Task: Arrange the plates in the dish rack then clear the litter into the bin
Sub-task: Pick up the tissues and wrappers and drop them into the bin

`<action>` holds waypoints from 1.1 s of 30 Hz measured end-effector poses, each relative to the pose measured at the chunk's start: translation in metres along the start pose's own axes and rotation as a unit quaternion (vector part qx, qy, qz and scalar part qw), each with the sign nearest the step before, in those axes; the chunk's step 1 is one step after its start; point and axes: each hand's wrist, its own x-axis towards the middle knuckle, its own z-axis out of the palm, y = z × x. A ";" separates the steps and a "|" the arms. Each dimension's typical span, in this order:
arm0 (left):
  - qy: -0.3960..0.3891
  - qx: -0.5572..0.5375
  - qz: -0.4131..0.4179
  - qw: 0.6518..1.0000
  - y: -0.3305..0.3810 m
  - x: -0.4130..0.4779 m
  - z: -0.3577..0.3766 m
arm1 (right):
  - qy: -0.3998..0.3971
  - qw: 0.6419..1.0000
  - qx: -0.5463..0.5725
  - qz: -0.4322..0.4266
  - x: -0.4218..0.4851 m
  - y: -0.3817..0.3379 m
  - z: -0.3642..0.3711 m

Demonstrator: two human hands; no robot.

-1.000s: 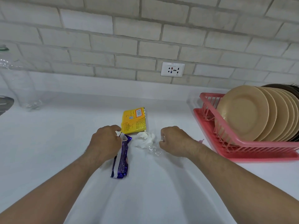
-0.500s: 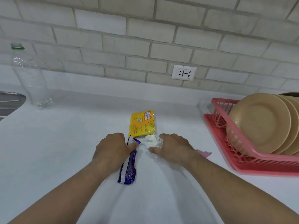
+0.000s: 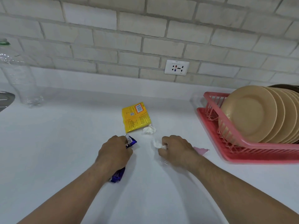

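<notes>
Left hand (image 3: 115, 152) is closed around the purple wrapper (image 3: 117, 175); right hand (image 3: 175, 150) pinches a white tissue wad (image 3: 157, 144) on the counter (image 3: 64, 143). Both look featherlight and crushable, so grabbing anywhere works.

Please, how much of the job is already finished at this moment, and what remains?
Done, apparently: the plates stand upright in the pink dish rack. In hand: the left hand closes on the purple wrapper; the right hand pinches a white tissue piece. Left: the yellow packet, another crumpled tissue and a pink scrap lie on the counter. No bin is visible.
</notes>
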 end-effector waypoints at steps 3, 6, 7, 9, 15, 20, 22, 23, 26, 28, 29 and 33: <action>0.009 -0.020 0.015 1.000 0.016 -0.009 -0.003 | 0.019 0.999 0.042 -0.003 -0.017 0.015 -0.010; 0.024 -0.027 0.046 0.998 0.039 -0.019 0.003 | 0.066 0.993 0.102 0.009 -0.041 0.031 -0.020; 0.026 -0.031 0.058 0.997 0.049 -0.023 0.006 | 0.081 0.989 0.124 0.012 -0.050 0.038 -0.023; 0.018 -0.054 0.092 0.994 0.069 -0.033 0.014 | 0.103 0.982 0.156 0.020 -0.068 0.054 -0.029; 0.012 -0.084 0.204 0.975 0.140 -0.076 0.039 | 0.145 0.957 0.245 0.048 -0.134 0.117 -0.044; 0.007 -0.115 0.232 0.966 0.200 -0.137 0.071 | 0.187 0.949 0.247 0.063 -0.196 0.174 -0.048; 0.004 -0.133 0.224 0.965 0.221 -0.165 0.085 | 0.186 0.944 0.263 0.074 -0.219 0.196 -0.047; 0.003 -0.139 0.221 0.965 0.230 -0.179 0.093 | 0.185 0.944 0.264 0.074 -0.231 0.207 -0.046; 0.008 -0.162 0.236 0.958 0.253 -0.216 0.119 | 0.182 0.943 0.270 0.068 -0.266 0.236 -0.039; -0.007 -0.187 0.243 0.952 0.264 -0.238 0.138 | 0.172 0.942 0.280 0.065 -0.287 0.254 -0.029; -0.023 -0.192 0.245 0.950 0.266 -0.247 0.147 | 0.162 0.944 0.279 0.064 -0.296 0.264 -0.022; -0.117 -0.195 0.258 0.939 0.271 -0.269 0.190 | 0.123 0.956 0.251 0.091 -0.325 0.305 0.013</action>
